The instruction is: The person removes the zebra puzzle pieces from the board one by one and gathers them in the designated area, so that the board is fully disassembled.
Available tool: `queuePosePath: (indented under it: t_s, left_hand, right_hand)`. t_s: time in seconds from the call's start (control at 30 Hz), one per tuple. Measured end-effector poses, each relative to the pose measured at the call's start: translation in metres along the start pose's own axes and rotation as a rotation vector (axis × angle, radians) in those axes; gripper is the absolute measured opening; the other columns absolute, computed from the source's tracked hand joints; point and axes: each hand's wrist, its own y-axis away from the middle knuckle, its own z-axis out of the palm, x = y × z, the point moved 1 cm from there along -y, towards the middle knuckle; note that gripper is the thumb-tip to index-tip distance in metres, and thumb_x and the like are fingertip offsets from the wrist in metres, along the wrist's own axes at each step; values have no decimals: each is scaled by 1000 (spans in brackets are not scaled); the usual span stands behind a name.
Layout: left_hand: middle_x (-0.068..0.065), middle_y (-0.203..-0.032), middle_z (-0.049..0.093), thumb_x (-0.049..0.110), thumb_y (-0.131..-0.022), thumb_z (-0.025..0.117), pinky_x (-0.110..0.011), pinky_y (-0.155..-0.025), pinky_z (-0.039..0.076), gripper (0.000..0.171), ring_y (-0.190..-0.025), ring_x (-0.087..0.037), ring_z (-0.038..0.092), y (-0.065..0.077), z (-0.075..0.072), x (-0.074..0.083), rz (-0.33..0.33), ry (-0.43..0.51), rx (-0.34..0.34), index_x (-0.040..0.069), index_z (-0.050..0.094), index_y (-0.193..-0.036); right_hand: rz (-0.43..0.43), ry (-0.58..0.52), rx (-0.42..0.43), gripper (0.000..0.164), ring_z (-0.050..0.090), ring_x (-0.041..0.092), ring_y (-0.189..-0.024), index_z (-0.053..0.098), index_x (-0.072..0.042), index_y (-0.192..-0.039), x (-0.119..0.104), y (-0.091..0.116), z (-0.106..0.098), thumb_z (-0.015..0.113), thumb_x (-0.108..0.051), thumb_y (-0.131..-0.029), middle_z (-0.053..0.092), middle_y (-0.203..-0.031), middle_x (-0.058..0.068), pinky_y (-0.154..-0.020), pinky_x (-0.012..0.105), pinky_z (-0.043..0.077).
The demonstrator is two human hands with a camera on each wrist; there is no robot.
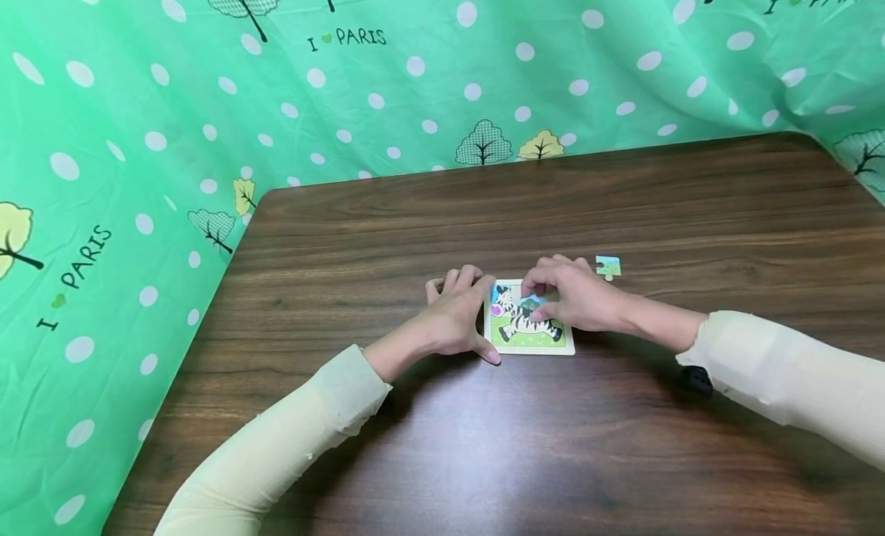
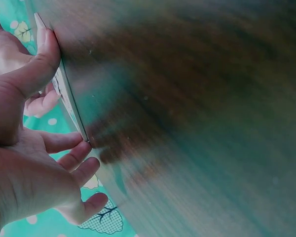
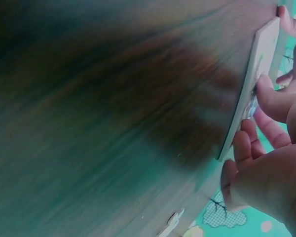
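Note:
A square jigsaw board [image 1: 535, 351] with a pale frame and a zebra picture lies flat on the wooden table. My left hand [image 1: 456, 309] holds its left side, thumb at the near corner and a fingertip at the far corner. In the left wrist view the board's edge [image 2: 71, 103] spans from that thumb to the fingers. My right hand [image 1: 570, 294] is over the board's right half, thumb and index finger pinching a puzzle piece [image 1: 530, 304] with a dark green tree on it. The right hand hides the board's upper right part.
One loose puzzle piece [image 1: 608, 266], blue and green, lies on the table beyond the right hand. The brown table [image 1: 387, 236] reaches back to a green dotted curtain [image 1: 387, 75]. A black object [image 1: 697, 380] shows below the right sleeve cuff.

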Motion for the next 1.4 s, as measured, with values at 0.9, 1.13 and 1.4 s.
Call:
queuePosePath:
  t_s: [0.9,1.13,1.4]
  left_hand:
    - [-2,-137,35,49,-53,89,-50,-103,19,107,-123,-22,30,0,0,2,-11,-16,9,17,39,-142]
    - [-1,-137,35,49,-53,89,-50,-102,19,108,-122,-21,30,0,1,1,-9,-17,15,17,39,-143]
    - [-1,-137,35,49,-53,89,-51,-103,18,108,-122,-22,30,0,1,1,-6,-15,16,17,39,-142]
  right_hand:
    - [-226,246,216,29,45,16,-79,69,-5,-99,28,27,-34,79,-3,-72,60,-86,0,-73,34,27]
    - [-13,285,243,21,50,24,-82,68,-5,-98,67,52,-67,76,-5,-78,62,-87,4,-73,40,27]
    - [122,347,198,18,52,28,-82,67,-3,-97,100,74,-81,75,-5,-81,62,-85,6,-70,44,28]
